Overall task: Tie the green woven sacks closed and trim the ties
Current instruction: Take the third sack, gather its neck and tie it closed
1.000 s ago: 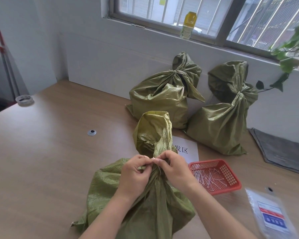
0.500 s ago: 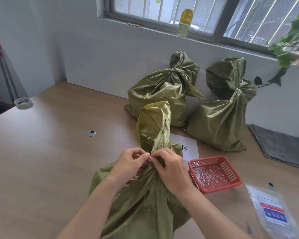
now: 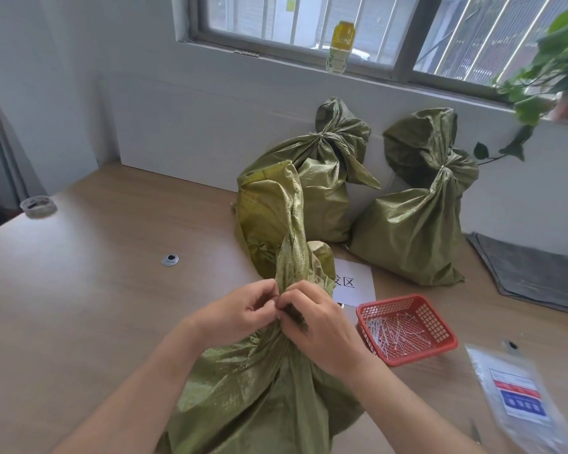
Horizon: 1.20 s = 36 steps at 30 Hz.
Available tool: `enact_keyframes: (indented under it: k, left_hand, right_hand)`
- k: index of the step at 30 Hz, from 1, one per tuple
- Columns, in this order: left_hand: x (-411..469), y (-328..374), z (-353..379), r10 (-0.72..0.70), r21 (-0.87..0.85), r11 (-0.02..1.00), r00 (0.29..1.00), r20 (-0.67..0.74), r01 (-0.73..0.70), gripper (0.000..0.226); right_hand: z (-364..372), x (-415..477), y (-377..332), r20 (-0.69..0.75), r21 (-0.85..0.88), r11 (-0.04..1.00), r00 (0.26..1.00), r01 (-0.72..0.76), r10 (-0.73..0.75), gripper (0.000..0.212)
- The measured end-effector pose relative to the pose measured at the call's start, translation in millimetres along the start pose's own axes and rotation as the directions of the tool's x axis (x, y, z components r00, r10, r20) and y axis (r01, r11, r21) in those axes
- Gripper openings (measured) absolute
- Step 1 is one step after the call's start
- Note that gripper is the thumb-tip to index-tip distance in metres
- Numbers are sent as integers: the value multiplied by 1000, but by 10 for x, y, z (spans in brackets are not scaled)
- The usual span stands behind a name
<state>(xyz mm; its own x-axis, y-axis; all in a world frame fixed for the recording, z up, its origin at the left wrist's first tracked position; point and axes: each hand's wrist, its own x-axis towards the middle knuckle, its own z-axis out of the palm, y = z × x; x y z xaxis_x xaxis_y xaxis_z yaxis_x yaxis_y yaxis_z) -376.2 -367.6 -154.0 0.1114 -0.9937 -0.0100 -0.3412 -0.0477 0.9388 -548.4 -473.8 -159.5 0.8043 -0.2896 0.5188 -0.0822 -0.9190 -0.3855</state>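
**A:** So where's this at? Near sack (image 3: 269,381) is right under the hands on the table (image 3: 95,306), gathered neck (image 3: 289,257) standing up and leaning a bit away toward the window.

**B:** Yep. Left hand (image 3: 240,312) and right hand (image 3: 322,326) are both pinched at the same spot on the neck, fingertips practically touching. Pretty sure they're working a tie there, but I honestly can't see the tie itself (too small, hidden under the fingers).

**A:** So fingers curled in and gripping the bunched fabric, not loose.

**B:** Right. The bit that matters: the neck runs upright, so the tie has to go round it sideways, across that axis, right at the pinch. Both hands are equally close, one each side.

**A:** Spare ties are in the red basket (image 3: 407,326), just beside the right hand, so that hand's nearer if it needs another.

**B:** And the two sacks by the wall, left one (image 3: 312,191) and right one (image 3: 413,231), look cinched already. I'd guess this is the last one, with trimming to come. No cutter I can make out.
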Motion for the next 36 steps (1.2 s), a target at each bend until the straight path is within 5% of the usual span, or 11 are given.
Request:
enact_keyframes:
  k: [7, 15, 21, 28, 36]
  left_hand:
    - [-118, -27, 29, 52, -235, 968, 989, -141, -84, 19]
    - [-106, 24, 86, 10, -265, 964, 998, -64, -27, 49]
    - [-25, 53, 140, -11, -344, 938, 990, -140, -39, 41]
    - [-9, 73, 211, 31, -545, 818, 959, -281, -186, 40]
    - [-24, 83, 203, -16, -675, 712, 956, -292, -194, 42]
  right_hand:
    - [-49, 3, 53, -55, -23, 997, 995, 80, -82, 4]
    - [-73, -16, 64, -83, -45, 991, 989, 123, -126, 6]
    - [-49, -9, 72, -125, -2, 995, 987, 100, -100, 6]
    - [-11, -12, 148, -203, 33, 999, 979, 36, -29, 5]
    - [62, -7, 236, -196, 24, 997, 979, 68, -62, 8]
